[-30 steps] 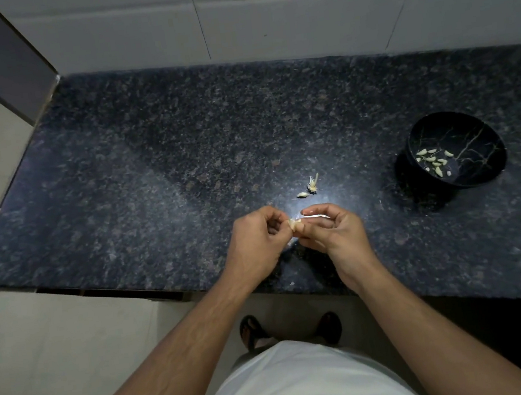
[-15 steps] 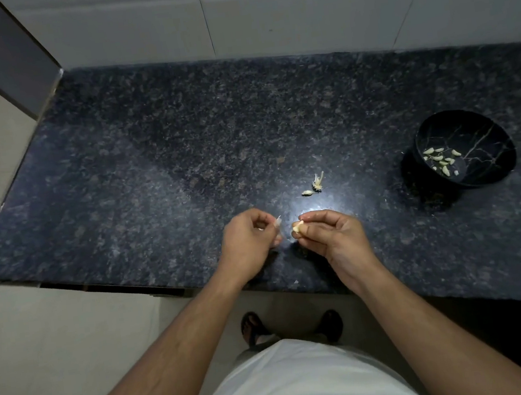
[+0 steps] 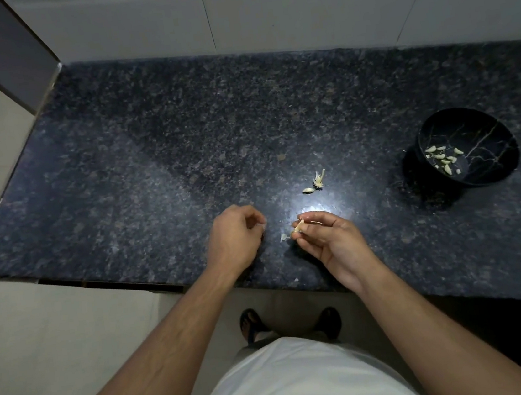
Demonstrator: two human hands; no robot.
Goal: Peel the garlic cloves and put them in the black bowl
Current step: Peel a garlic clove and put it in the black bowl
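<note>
My right hand [image 3: 330, 241] pinches a small garlic clove [image 3: 298, 227] at its fingertips, just above the front of the dark granite counter [image 3: 150, 165]. A white scrap of peel [image 3: 283, 237] lies right beside the clove. My left hand [image 3: 233, 236] is a short way to the left with its fingers curled in; whether it holds a bit of peel is hidden. The black bowl [image 3: 493, 178] stands at the far right with several peeled cloves [image 3: 444, 158] inside.
A garlic root stub with a small unpeeled piece [image 3: 315, 184] lies on the counter behind my hands. A white tiled wall [image 3: 262, 6] backs the counter. The counter's front edge runs just below my wrists; floor and my feet show beneath.
My hands were together on the clove and have pulled apart. The left hand moved left, away from the clove, and a scrap of peel now lies beside the right fingertips.
</note>
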